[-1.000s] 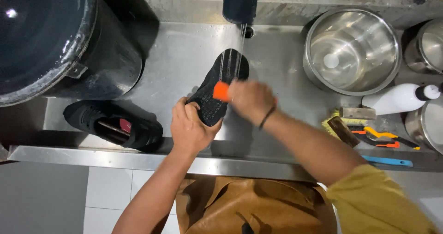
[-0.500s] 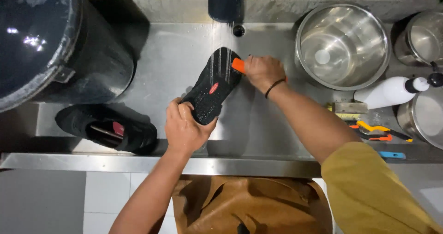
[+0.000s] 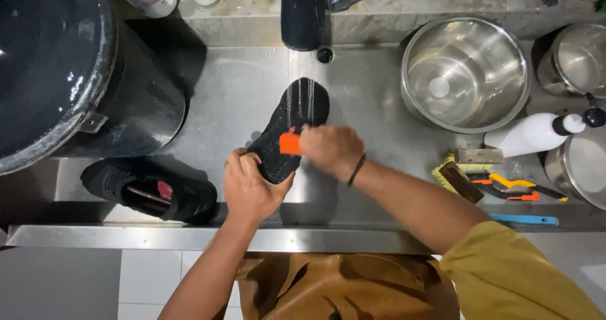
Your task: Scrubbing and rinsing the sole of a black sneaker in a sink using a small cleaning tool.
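I count two black shoes (image 3: 291, 130) (image 3: 151, 190), three steel bowls (image 3: 466, 72) (image 3: 577, 50) (image 3: 577, 168), one white bottle (image 3: 527, 134), one big black pot (image 3: 69, 67).

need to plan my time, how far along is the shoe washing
Done: hard to say; the shoe looks wet, but cleanliness can't be judged. In hand: the left hand grips its heel end, sole up under running water, while the right hand scrubs the sole with an orange brush. Left: the second shoe lies untouched at the sink's left, so roughly half seems to remain.
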